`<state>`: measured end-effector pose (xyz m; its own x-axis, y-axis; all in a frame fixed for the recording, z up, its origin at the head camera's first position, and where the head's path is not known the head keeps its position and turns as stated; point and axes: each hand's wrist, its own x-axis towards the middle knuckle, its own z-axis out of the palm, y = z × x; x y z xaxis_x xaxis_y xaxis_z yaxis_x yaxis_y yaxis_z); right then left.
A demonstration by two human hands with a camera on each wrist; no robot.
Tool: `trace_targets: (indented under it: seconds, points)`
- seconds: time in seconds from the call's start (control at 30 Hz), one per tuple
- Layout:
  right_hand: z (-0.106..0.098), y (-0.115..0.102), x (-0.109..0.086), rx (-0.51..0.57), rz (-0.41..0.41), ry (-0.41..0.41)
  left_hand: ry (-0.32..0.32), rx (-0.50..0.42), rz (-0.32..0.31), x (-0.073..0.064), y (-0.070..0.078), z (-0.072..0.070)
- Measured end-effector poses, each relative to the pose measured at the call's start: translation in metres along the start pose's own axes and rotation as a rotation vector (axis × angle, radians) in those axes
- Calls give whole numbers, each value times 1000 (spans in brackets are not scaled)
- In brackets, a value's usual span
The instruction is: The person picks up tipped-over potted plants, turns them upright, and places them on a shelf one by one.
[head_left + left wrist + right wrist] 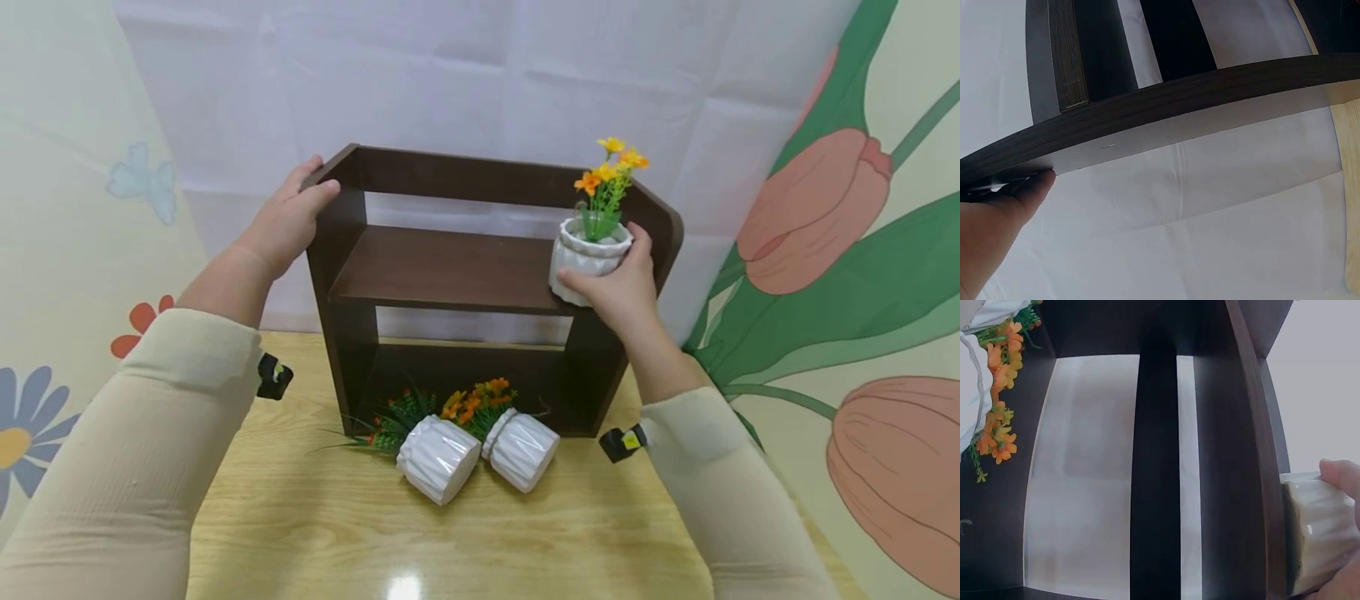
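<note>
A dark brown two-tier shelf (450,262) stands upright on the table. My left hand (288,212) grips the top of its left side panel, thumb over the edge; in the left wrist view that hand (1007,215) lies against the panel's outer face (1179,137). At the upper board's right end, my right hand (628,287) holds a white fluted flowerpot (588,258) with yellow-orange artificial flowers (609,177). The right wrist view shows the pot's base (1319,531) close by the board's edge; whether it bears on the board I cannot tell.
Two more white flowerpots lie tipped at the shelf's foot: one (438,458) with dark grassy leaves and red blooms, the other (521,450) with orange flowers. Their plants point into the lower tier. White cloth (480,92) hangs behind; wood-grain table (315,517) lies in front.
</note>
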<state>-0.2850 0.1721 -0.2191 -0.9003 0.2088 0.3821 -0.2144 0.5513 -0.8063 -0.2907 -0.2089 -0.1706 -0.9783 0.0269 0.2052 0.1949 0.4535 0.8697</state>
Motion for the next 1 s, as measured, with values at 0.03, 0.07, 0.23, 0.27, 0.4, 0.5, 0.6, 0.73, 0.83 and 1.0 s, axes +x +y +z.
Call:
trace_targets:
  seconds: [0.03, 0.07, 0.23, 0.27, 0.4, 0.5, 0.6, 0.73, 0.83, 1.0]
  points:
    - [1, 0, 2, -1, 3, 0, -2, 0, 0, 0, 0, 0]
    - [2, 0, 3, -1, 5, 3, -3, 3, 0, 0, 0, 0]
    - [5, 2, 11, 12, 6, 22, -5, 7, 0, -1, 0, 0]
    - [5, 2, 12, 14, 8, 26, -4, 5, 1, -1, 0, 0]
    - [6, 5, 14, 18, 22, 26, -2, 6, 4, 0, 0, 1]
    - [7, 6, 15, 14, 34, 25, -1, 14, 2, 0, 0, 1]
    - [8, 8, 15, 5, 39, 27, -7, 5, 0, 0, -1, 0]
    - [9, 8, 16, -3, 34, 29, -14, -15, 2, 0, -2, -1]
    - [10, 9, 16, 2, 33, 29, -8, -14, 2, -1, -2, -2]
    - [12, 11, 16, 14, 57, 21, -12, -13, 0, -2, -2, -1]
